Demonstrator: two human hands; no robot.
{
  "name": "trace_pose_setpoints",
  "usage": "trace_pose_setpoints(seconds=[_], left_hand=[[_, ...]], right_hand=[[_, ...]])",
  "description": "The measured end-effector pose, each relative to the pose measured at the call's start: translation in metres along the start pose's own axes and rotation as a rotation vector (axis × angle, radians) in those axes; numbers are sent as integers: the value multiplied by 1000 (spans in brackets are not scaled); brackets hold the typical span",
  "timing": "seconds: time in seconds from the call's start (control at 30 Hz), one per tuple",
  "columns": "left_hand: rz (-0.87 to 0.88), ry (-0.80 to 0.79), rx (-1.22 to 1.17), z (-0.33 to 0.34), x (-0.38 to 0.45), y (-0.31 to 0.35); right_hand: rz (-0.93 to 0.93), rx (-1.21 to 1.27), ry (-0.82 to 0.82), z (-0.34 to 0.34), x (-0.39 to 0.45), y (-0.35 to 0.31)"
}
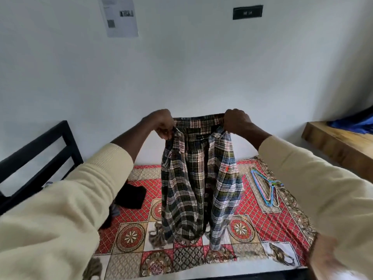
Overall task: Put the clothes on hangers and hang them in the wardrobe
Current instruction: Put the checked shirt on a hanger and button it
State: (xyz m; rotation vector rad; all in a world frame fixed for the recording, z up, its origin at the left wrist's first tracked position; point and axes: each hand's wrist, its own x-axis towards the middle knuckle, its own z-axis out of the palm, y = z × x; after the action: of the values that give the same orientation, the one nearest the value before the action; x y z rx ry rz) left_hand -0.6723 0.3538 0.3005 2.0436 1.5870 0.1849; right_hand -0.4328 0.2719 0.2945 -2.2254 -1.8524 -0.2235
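Both arms reach forward in cream sleeves, raised level. The left hand (161,123) and the right hand (236,120) each grip a top corner of a plaid shirt (199,178) with curled fingers, so it hangs open between and below them over the patterned bedspread (266,215). Below the right hand lie coloured hangers (266,186); below the left, dark clothes (131,196). A white wall (191,67) stands behind.
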Motion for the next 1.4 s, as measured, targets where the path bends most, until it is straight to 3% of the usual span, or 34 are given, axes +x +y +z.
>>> trace_pose_setpoints(seconds=[0.07, 0.13, 0.23, 0.37, 0.5, 0.57, 0.67, 0.73, 0.8, 0.9, 1.0, 1.07, 1.13, 1.23, 1.3, 1.33, 1.4], left_hand=[[26, 231, 173, 2, 4, -6], [131, 359, 104, 5, 9, -15], [283, 234, -263, 16, 14, -29], [340, 130, -516, 35, 20, -39], [311, 67, -488, 41, 11, -32], [222, 29, -241, 42, 6, -31], [171, 141, 169, 50, 4, -29], [172, 277, 131, 55, 2, -29], [216, 307, -7, 59, 1, -32], [302, 145, -301, 63, -3, -38], [344, 209, -300, 66, -2, -39], [327, 307, -172, 67, -1, -37], [278, 248, -147, 64, -4, -37], [178, -26, -159, 61, -15, -43], [39, -224, -68, 64, -24, -46], [-8, -252, 15, 68, -27, -48], [-44, -88, 210, 79, -25, -52]], right_hand=[[7, -47, 75, 6, 0, 5], [-4, -53, 134, 13, 4, 10], [6, 158, 146, 27, 11, 16], [120, 603, 70, 46, 15, 20], [170, 954, -4, 66, 7, 29], [134, 1083, -132, 69, 0, 34], [4, 854, -341, 69, -8, 34], [-66, 465, -421, 73, -10, 26], [-81, 287, -227, 78, -15, 23], [77, 498, 165, 85, -22, 25], [337, 871, 130, 99, -22, 25], [389, 922, 59, 110, -27, 26], [292, 772, 31, 115, -34, 31], [26, 536, -3, 111, -32, 38], [-53, 458, 23, 106, -26, 41], [-72, 440, 44, 103, -26, 41], [-52, 405, 69, 102, -31, 40]])
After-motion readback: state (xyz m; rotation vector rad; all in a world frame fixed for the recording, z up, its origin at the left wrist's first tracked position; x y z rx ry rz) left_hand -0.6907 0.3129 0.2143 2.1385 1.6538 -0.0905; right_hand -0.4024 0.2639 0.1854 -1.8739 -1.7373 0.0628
